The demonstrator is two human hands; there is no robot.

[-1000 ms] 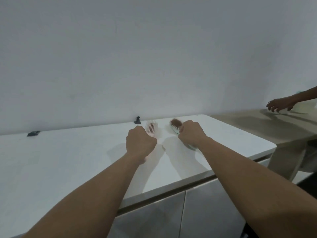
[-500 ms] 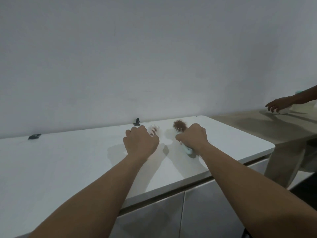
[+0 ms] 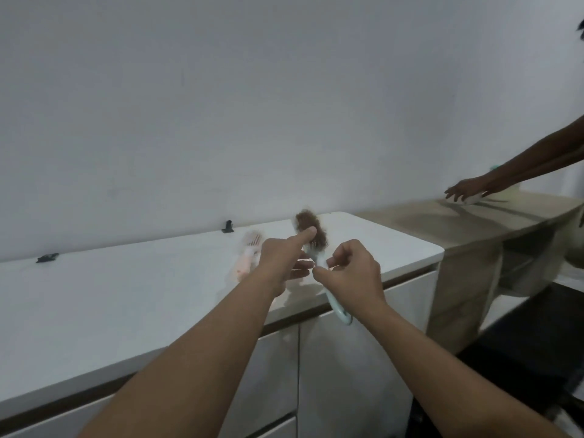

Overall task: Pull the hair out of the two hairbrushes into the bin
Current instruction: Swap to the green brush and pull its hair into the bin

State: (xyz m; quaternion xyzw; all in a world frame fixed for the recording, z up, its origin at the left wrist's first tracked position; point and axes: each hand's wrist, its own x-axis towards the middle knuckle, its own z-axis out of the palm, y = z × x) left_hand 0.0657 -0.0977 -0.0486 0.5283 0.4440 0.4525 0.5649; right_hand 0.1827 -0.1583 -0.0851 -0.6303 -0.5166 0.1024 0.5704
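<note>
My right hand [image 3: 354, 270] grips the handle of a pale blue hairbrush [image 3: 335, 298], lifted off the white counter [image 3: 126, 305] with its head pointing away. A clump of brown hair [image 3: 311, 230] fills the bristles at its head. My left hand [image 3: 278, 263] is just left of it, index finger stretched out and touching the hair clump. A pink hairbrush [image 3: 248, 254] lies blurred on the counter behind my left hand. No bin is in view.
Two small black clips [image 3: 227, 226] [image 3: 47, 257] lie near the wall on the counter. Cabinet doors [image 3: 347, 358] are below. Another person's hand [image 3: 464, 189] rests on a beige table [image 3: 474, 222] to the right.
My right hand has lifted the blue brush off the counter toward me. My left hand let go of the pink brush, which lies on the counter, and reached its index finger to the hair.
</note>
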